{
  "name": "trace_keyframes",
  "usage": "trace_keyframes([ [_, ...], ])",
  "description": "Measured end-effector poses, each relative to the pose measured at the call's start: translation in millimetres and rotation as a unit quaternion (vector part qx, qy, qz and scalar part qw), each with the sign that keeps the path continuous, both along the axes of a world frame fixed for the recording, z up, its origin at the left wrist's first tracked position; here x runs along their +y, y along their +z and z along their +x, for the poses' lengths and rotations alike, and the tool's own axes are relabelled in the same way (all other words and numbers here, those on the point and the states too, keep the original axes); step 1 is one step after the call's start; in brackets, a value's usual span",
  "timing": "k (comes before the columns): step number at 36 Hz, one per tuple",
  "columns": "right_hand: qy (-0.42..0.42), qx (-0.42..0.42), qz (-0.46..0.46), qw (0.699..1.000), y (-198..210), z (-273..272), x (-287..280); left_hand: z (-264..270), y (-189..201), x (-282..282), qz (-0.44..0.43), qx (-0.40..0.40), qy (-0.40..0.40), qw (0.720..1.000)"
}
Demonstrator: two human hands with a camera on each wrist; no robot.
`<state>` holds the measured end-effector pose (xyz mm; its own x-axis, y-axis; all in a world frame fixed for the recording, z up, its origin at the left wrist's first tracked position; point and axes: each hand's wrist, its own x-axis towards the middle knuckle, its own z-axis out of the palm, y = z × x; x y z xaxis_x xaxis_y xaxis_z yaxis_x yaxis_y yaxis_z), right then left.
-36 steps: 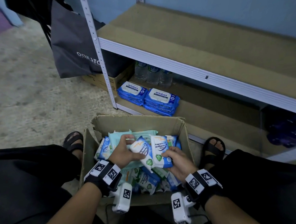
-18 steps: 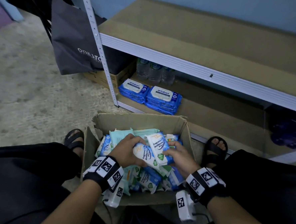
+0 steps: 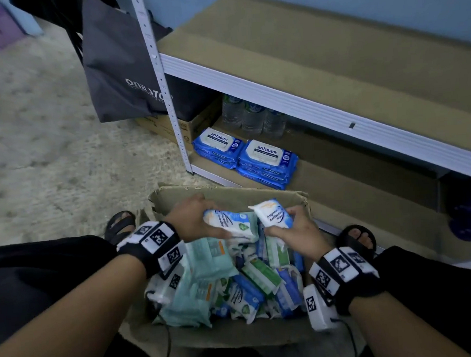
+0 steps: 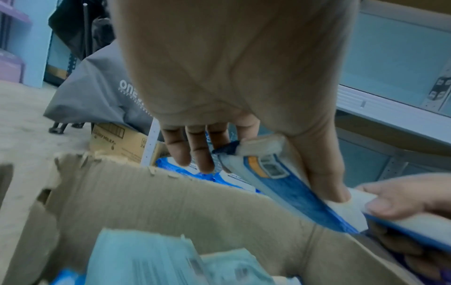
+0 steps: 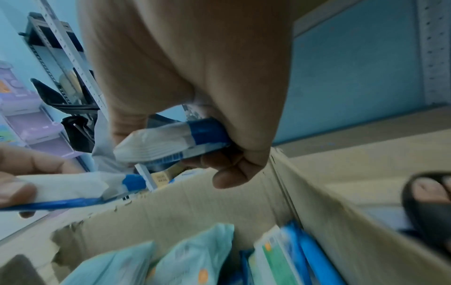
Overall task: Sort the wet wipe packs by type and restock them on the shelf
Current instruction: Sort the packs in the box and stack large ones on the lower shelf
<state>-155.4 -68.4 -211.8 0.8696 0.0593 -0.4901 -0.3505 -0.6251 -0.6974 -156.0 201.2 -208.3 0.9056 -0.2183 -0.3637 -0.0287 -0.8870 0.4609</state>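
Observation:
A cardboard box (image 3: 230, 196) on the floor between my knees holds several wipe packs, teal ones (image 3: 206, 257) on the left and small blue, white and green ones on the right. My left hand (image 3: 190, 222) grips a small white-and-blue antibacterial wipe pack (image 3: 230, 224) above the box; in the left wrist view the thumb clamps that pack (image 4: 280, 183). My right hand (image 3: 295, 230) grips a second pack of the same kind (image 3: 272, 214), also seen in the right wrist view (image 5: 171, 142). Two stacks of blue antabax packs (image 3: 266, 162) sit on the bottom shelf (image 3: 354, 198).
The metal shelf unit's middle board (image 3: 332, 62) is bare. Water bottles (image 3: 252, 116) stand behind the blue stacks. A grey bag (image 3: 117, 75) hangs at the shelf's left post (image 3: 166, 99), over a cardboard carton (image 3: 170, 127). My sandalled feet (image 3: 356, 240) flank the box.
Both hands have lifted their small packs up from the pile toward the box's far edge, and the head view has come closer to the box.

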Motion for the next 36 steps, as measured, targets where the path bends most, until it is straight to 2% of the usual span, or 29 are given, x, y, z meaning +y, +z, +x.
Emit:
trace_keyframes([
  [5, 0.094, -0.062, -0.09, 0.99, 13.2, 61.6, 5.5, 47.9, 12.9, 22.7, 0.095, -0.114, 0.012, 0.989],
  [8, 0.167, -0.121, -0.177, 0.962, 17.2, 97.3, 12.8, 81.7, 16.7, 32.9, 0.151, -0.137, -0.001, 0.979],
  [12, 0.264, -0.16, -0.284, 0.908, 23.6, 141.2, 26.1, 126.5, 8.9, 42.4, 0.238, -0.098, -0.05, 0.965],
  [15, 0.337, -0.166, -0.32, 0.87, 17.5, 171.3, 38.5, 160.7, -6.4, 49.0, 0.298, -0.079, -0.102, 0.946],
  [22, 0.439, -0.116, -0.353, 0.818, -21.5, 224.1, 77.0, 224.7, -50.8, 52.5, 0.395, -0.043, -0.178, 0.9],
  [27, 0.494, -0.128, -0.384, 0.769, -48.0, 245.6, 100.8, 258.2, -79.6, 53.3, 0.398, -0.018, -0.242, 0.885],
  [32, 0.566, -0.129, -0.391, 0.714, -72.0, 257.5, 118.0, 278.6, -102.9, 55.4, 0.397, 0.018, -0.252, 0.882],
  [36, 0.599, -0.112, -0.402, 0.684, -96.2, 261.8, 125.3, 286.9, -119.9, 50.5, 0.403, 0.045, -0.265, 0.875],
])
